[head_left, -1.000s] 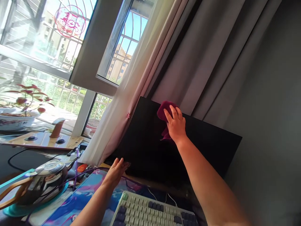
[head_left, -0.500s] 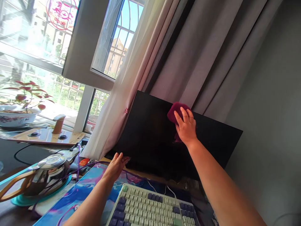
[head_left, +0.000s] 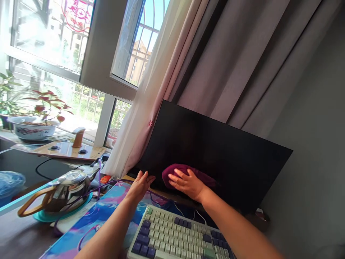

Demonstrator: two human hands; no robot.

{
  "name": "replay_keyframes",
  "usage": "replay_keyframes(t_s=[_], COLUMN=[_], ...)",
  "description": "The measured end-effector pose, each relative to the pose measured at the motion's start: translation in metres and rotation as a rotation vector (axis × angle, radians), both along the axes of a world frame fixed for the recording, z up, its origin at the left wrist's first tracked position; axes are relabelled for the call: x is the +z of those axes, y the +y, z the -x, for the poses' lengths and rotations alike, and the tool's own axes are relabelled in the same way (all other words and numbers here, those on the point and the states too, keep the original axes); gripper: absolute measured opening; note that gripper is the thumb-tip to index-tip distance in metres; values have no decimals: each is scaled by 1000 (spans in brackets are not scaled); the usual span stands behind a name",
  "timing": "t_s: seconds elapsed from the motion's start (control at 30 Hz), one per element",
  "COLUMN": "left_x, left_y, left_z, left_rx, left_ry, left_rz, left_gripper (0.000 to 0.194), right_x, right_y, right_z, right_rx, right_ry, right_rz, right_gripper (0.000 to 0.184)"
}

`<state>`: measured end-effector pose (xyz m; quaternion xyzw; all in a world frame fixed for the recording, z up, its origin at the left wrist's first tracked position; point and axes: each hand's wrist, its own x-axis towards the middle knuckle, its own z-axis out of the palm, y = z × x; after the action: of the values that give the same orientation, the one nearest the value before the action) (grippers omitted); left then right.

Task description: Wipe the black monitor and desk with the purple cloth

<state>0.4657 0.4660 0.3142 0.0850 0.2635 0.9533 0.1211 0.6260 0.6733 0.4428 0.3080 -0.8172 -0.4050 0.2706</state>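
A wide black monitor (head_left: 229,154) stands tilted in view behind the desk. My right hand (head_left: 188,184) presses a dark magenta cloth (head_left: 168,172) flat against the lower part of the screen, fingers spread over it. Part of the cloth trails off to the right. At the monitor's lower left corner, my left hand (head_left: 140,185) holds the bottom edge between thumb and fingers. Below both hands lies a keyboard (head_left: 175,233) with cream and purple keys, partly covered by my right forearm.
A glass teapot (head_left: 67,194) with a wooden handle sits on a teal mat at the left. The colourful desk mat (head_left: 107,212) has purple cables across it. A tea tray (head_left: 67,149) and potted plant (head_left: 35,127) stand by the window. Curtains (head_left: 210,79) hang behind the monitor.
My right hand has wiped the cloth down and left, from the monitor's top edge to its lower part. My left hand stays at the lower left corner. The view has shifted slightly left.
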Motion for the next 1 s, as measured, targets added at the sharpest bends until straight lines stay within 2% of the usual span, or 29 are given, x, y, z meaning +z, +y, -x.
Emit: replay_keyframes(t_s=[0.07, 0.13, 0.2, 0.27, 0.33, 0.4, 0.47, 0.6, 0.67, 0.7, 0.77, 0.83, 0.9, 1.0], left_x=[0, 0, 0, -1, -1, -2, -3, -4, -6, -7, -9, -12, -15, -17], left_y=[0, 1, 1, 0, 0, -1, -1, -2, -2, -2, 0, 2, 4, 5], left_z=[0, -1, -1, -2, -3, -3, -3, -4, -3, -2, -1, 1, 4, 6], left_rx=[-5, -10, -12, -15, -23, -31, -38, -47, -53, -56, -58, -58, -56, -73], left_ry=[-26, -58, -62, -43, -27, -17, -10, -4, -2, -2, -5, -14, -28, -33], left_rz=[-14, -17, -5, 6, 5, -2, -8, -31, -39, -42, -42, -40, -41, -60], left_gripper=[34, 34, 35, 37, 39, 40, 42, 48, 49, 48, 45, 41, 40, 41], right_x=[-13, -18, -14, -2, 21, 52, 90, 161, 182, 187, 186, 170, 142, 91], right_y=[0, 3, 6, 9, 10, 6, -1, -17, -25, -29, -37, -46, -55, -69], right_z=[0, 3, 6, 11, 14, 17, 20, 28, 35, 39, 48, 56, 63, 69], right_rx=[26, 38, 83, 121, 112, 36, -47, -162, -177, -176, -165, -143, -106, -64], right_ry=[-3, -9, -34, -55, -29, 73, 212, 496, 600, 638, 693, 696, 625, 426], right_rz=[-24, -25, -50, -98, -120, -62, 62, 389, 504, 542, 579, 545, 441, 277], right_gripper=[53, 54, 52, 48, 48, 54, 59, 56, 56, 56, 56, 56, 56, 57])
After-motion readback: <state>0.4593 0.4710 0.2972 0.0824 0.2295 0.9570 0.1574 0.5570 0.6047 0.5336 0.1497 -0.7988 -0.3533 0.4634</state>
